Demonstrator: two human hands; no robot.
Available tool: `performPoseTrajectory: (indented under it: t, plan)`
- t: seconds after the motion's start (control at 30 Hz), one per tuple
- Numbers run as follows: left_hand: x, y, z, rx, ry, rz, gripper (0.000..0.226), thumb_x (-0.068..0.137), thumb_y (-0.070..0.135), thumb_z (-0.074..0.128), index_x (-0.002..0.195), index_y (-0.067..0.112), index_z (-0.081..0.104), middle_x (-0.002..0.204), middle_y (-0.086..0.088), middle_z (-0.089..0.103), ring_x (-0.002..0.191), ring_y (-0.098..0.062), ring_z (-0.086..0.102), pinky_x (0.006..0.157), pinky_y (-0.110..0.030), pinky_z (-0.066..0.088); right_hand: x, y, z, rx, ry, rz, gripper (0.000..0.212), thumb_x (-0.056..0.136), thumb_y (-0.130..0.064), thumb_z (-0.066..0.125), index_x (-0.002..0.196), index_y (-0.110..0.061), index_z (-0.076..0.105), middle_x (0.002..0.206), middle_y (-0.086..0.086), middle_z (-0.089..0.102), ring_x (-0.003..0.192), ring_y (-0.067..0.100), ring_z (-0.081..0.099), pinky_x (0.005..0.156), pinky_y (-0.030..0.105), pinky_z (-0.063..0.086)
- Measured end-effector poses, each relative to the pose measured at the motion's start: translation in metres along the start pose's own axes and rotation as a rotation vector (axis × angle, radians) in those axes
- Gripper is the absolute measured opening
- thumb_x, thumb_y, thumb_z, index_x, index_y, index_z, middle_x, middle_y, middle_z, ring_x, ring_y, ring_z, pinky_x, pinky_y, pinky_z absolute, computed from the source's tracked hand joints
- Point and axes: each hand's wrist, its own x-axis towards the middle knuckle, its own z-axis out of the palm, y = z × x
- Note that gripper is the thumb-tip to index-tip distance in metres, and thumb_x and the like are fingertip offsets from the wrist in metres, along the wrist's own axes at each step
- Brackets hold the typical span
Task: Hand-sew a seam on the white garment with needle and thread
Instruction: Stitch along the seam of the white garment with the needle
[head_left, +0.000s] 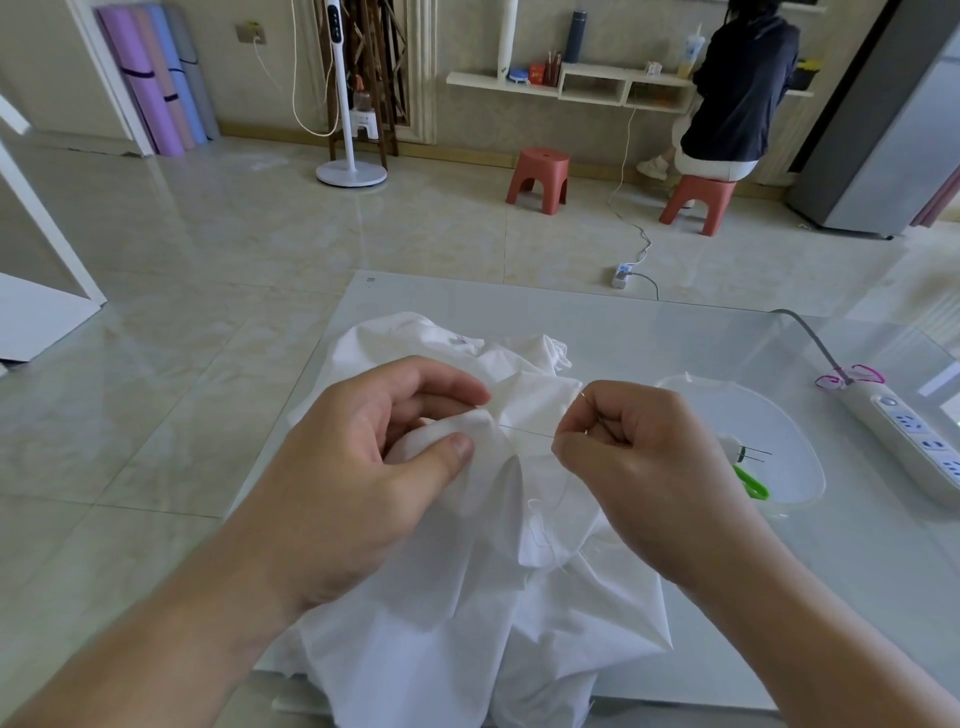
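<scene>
Hand-sewing in progress, head view. The white garment (467, 597) lies bunched on a glass table (727, 597) in the lower centre of the frame, its lower part spilling over the near table edge. The left hand (374, 467), at centre left, grips a raised fold of the cloth, thumb pressed on top and fingers curled round it. The right hand (639, 462), at centre right, is closed in a pinch on the needle (527, 432), which runs as a thin, nearly level line from the fold toward the right fingertips; the needle appears partly drawn out of the cloth. The thread (563, 486) is faint, trailing below the right hand over the fabric.

Progress, as a judgement: stitching is under way and one stitch is mid-pull. Small loose thread ends lower on the fabric suggest some work is done, but the stitch line itself is too fine to make out, so the sewn length cannot be told. Remaining, presumably: drawing the thread taut, further stitches, knotting and cutting.

At right centre, a clear plastic tray (800, 467) holds a green-handled tool (753, 483); a power strip (914, 436) lies at the right edge.
</scene>
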Motion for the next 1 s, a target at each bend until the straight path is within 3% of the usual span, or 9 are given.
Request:
performPoseTrajectory:
  t: [0.1,0.2,0.3,0.4,0.47,0.6,0.73,0.9,1.0]
  plan:
    - [-0.001,0.001,0.0,0.017,-0.009,-0.016,0.03,0.096,0.008,0.074,0.107,0.036,0.076,0.105,0.011,0.08,0.104,-0.01,0.075,0.092,-0.03,0.052,0.0,0.0,0.002,-0.034,0.014,-0.02,0.02,0.09,-0.006,0.064,0.078,-0.021,0.067,0.046,-0.011,0.036,0.047,0.009,0.034,0.052,0.026,0.035]
    - [-0.002,0.004,0.001,0.014,-0.031,-0.025,0.031,0.096,0.008,0.073,0.109,0.036,0.075,0.104,0.009,0.081,0.104,-0.011,0.076,0.094,-0.034,0.053,-0.004,-0.003,0.0,0.114,-0.017,-0.062,0.033,0.09,0.003,0.057,0.095,-0.027,0.069,0.052,-0.008,0.032,0.051,0.013,0.033,0.049,0.026,0.03]
    - [-0.003,0.005,0.001,0.015,-0.055,-0.02,0.025,0.097,0.017,0.077,0.111,0.038,0.074,0.106,0.01,0.081,0.105,-0.01,0.075,0.095,-0.033,0.053,-0.012,-0.011,-0.003,0.355,-0.224,-0.111,0.032,0.089,-0.007,0.06,0.109,-0.028,0.072,0.058,-0.002,0.032,0.057,0.017,0.033,0.053,0.031,0.028]
    - [-0.004,0.006,0.003,0.004,-0.099,-0.017,0.026,0.095,0.02,0.075,0.113,0.039,0.073,0.108,0.007,0.081,0.106,-0.014,0.076,0.096,-0.039,0.056,-0.015,-0.014,0.001,0.311,-0.363,-0.137,0.026,0.092,-0.02,0.07,0.116,-0.031,0.068,0.057,-0.005,0.033,0.052,0.012,0.033,0.05,0.021,0.032]
    - [-0.005,0.007,0.003,-0.005,-0.125,-0.014,0.03,0.099,0.01,0.073,0.115,0.035,0.072,0.107,0.006,0.081,0.104,-0.017,0.077,0.095,-0.042,0.058,-0.015,-0.014,0.004,0.198,-0.324,-0.14,0.02,0.095,-0.022,0.075,0.11,-0.032,0.067,0.055,-0.006,0.034,0.048,0.009,0.033,0.046,0.017,0.033]
    - [-0.005,0.006,0.002,0.028,-0.114,0.014,0.028,0.094,0.02,0.077,0.112,0.041,0.072,0.107,0.007,0.08,0.105,-0.019,0.076,0.095,-0.041,0.059,-0.011,-0.009,0.005,0.115,-0.225,-0.165,0.014,0.094,-0.024,0.076,0.085,-0.021,0.067,0.053,-0.01,0.031,0.048,0.009,0.029,0.047,0.019,0.029]
    - [-0.003,0.003,0.002,0.043,-0.062,-0.009,0.027,0.083,0.028,0.079,0.106,0.042,0.076,0.104,0.008,0.078,0.103,-0.014,0.075,0.095,-0.038,0.061,-0.007,-0.004,0.003,0.235,-0.234,-0.137,0.015,0.097,-0.012,0.071,0.084,-0.011,0.063,0.053,-0.006,0.032,0.049,0.012,0.029,0.048,0.02,0.029]
    - [0.0,0.002,0.003,0.045,-0.053,-0.079,0.021,0.078,0.039,0.076,0.099,0.04,0.079,0.097,0.003,0.081,0.095,-0.02,0.077,0.093,-0.053,0.061,-0.004,0.001,0.003,0.366,-0.284,-0.123,0.016,0.099,-0.004,0.067,0.084,-0.006,0.063,0.054,0.0,0.033,0.055,0.02,0.03,0.051,0.023,0.03]
    - [0.0,0.005,0.002,0.033,-0.078,-0.137,0.023,0.079,0.044,0.074,0.099,0.037,0.081,0.098,-0.001,0.081,0.097,-0.025,0.077,0.096,-0.057,0.059,-0.003,0.002,0.003,0.418,-0.303,-0.154,0.01,0.093,-0.011,0.068,0.085,-0.005,0.064,0.056,0.004,0.031,0.056,0.023,0.027,0.051,0.024,0.029]
